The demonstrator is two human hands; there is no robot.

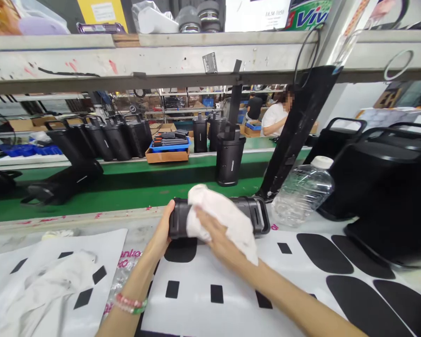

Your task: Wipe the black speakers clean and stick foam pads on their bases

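A black box-shaped device with a carry handle (261, 215) lies on its side at the near edge of the bench, its handle pointing right. My left hand (164, 227) grips its left end, thumb on top. Pressed against the device's middle is a white cloth (228, 217), held in my right hand (214, 234). The cloth covers much of the device and is slightly blurred by motion. Beneath them lies a white sheet with black patches (189, 276).
A clear plastic bottle (303, 192) stands to the right, before large black cases (389, 187). Another white cloth (52, 290) lies at left. Beyond runs a green conveyor (147, 189) with an upright black device (230, 159). A shelf (182, 61) crosses overhead; a person (275, 117) sits farther back.
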